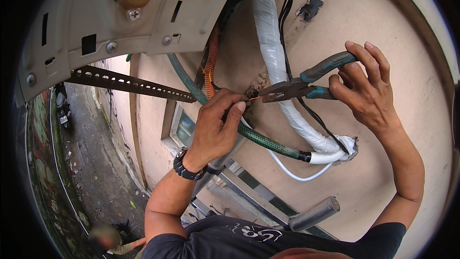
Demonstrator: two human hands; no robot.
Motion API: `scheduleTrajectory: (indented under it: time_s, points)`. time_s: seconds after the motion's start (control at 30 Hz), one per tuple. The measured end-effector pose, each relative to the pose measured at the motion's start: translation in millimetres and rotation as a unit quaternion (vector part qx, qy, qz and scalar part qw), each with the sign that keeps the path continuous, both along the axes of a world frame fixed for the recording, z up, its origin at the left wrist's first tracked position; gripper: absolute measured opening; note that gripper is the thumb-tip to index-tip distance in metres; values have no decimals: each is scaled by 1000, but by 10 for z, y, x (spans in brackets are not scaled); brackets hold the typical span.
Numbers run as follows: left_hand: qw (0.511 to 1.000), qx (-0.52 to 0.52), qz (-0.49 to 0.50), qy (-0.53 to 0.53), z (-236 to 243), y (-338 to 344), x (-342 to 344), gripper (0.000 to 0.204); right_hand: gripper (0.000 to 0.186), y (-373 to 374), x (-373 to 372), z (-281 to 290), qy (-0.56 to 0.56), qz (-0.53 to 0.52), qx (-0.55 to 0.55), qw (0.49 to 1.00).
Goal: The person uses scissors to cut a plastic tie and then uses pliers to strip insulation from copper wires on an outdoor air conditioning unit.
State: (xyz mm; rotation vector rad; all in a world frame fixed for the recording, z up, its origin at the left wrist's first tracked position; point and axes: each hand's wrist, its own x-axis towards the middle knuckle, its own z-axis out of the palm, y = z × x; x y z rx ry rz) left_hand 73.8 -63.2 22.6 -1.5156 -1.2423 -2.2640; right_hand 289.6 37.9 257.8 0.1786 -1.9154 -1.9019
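Note:
My right hand [364,91] grips dark grey and teal-handled pliers [292,87], with their jaws around or beside a thin copper wire end [254,98]. My left hand [223,122] pinches the wire just left of the jaws. Behind it runs a green braided hose [270,146], joined by a black band to a white pipe [320,158] at a wall hole. An orange corrugated conduit [211,52] hangs above my left hand. A thick white-wrapped bundle [270,43] and black cables [314,117] run down the wall behind the pliers.
A metal unit panel [124,33] with brass fitting fills the upper left, above a perforated steel bracket [129,82]. Metal tube [314,213] and a window [184,124] are on the wall. Far below lie an alley [98,153], a parked motorbike [62,108] and another person [117,244].

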Motion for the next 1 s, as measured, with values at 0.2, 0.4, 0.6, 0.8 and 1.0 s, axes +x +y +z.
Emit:
scheduleTrajectory:
  time_s: [0.2,0.4,0.6,0.8,1.0]
  points:
    - [1000,-5,-4,0,1,2,-8,22,13,-43,39,17,-14,-18,-22,1000]
    - [1000,1,-1,-3,-2,4,3,21,14,-79,79,52,-49,-32,-45,997]
    - [992,37,103,57,-45,35,21,9,16,-140,118,178,-134,-88,-180,970]
    - [940,152,276,129,-191,212,37,18,33,-65,94,413,-217,-343,-730,550]
    - [961,130,235,65,-220,225,41,11,32,-25,213,515,-194,-342,-800,453]
